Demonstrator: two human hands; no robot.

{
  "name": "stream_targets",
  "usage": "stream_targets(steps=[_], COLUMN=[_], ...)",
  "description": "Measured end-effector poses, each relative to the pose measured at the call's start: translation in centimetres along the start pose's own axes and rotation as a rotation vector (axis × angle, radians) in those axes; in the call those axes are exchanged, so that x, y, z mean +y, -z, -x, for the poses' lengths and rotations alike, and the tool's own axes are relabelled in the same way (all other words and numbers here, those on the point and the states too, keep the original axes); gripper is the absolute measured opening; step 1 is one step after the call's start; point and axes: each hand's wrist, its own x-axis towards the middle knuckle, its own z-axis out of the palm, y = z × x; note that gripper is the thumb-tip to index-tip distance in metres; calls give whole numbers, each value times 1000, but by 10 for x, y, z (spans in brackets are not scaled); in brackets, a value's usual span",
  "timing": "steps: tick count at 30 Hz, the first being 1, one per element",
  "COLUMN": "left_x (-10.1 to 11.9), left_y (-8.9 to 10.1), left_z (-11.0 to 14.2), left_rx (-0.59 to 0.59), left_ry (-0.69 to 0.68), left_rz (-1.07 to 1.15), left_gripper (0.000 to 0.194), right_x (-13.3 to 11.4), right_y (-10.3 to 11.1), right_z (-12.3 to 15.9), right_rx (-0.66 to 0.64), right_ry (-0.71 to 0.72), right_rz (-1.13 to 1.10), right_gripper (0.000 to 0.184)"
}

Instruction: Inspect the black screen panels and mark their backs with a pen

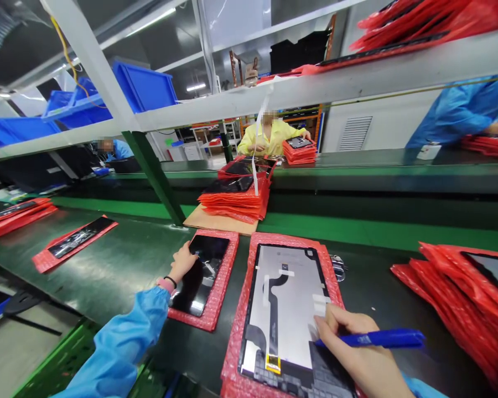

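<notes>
My left hand [183,262] is at the left edge of a black tablet screen [209,265], gripping it with the thumb on the glass; the other fingertips are partly hidden. This screen lies face up on a red bubble-wrap bag [223,293]. In my right hand [357,348] is a blue marker pen [388,338], its tip end low over a second screen [296,304]. That one lies back side up, showing a silver panel, a black flex cable [274,323] and a yellow-taped connector [273,363]. Red bubble wrap [236,354] is under it.
Red-wrapped screens are stacked on cardboard [219,220] ahead and in a pile [452,298] at right. A wrapped screen [77,239] lies at left. A green post [153,177] and white shelf [232,108] stand ahead. A person in yellow [274,135] sits beyond.
</notes>
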Motion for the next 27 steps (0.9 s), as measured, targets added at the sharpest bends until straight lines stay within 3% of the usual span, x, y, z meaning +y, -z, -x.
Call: stream_targets(steps=[2, 4, 8, 12, 16, 19, 21, 27], left_x=[18, 38, 79, 105, 118, 126, 131, 140], left_y=[-7, -14, -18, -10, -1, 1, 1, -8], left_z=[17, 39, 90, 122, 126, 121, 118, 110], left_rx=[0, -80, -374, -722, -794, -792, -843, -943], left_ry=[-40, -124, -230, -72, 33, 18, 96, 364], left_rz=[42, 126, 298, 472, 414, 344, 384, 508], left_gripper=[54, 49, 32, 42, 42, 32, 29, 27], right_x=[-1, -1, 0, 3, 2, 1, 2, 8], right_y=[0, 0, 3, 6, 3, -1, -4, -6], right_z=[0, -1, -1, -3, -11, -23, -31, -40], right_rx=[-8, -12, -24, -17, 170, 381, 464, 433], right_ry=[7, -5, -41, -105, -139, -147, -165, -209], right_rz=[42, 61, -3, -309, -676, -797, -815, -801], right_gripper=[41, 41, 41, 44, 42, 38, 35, 33])
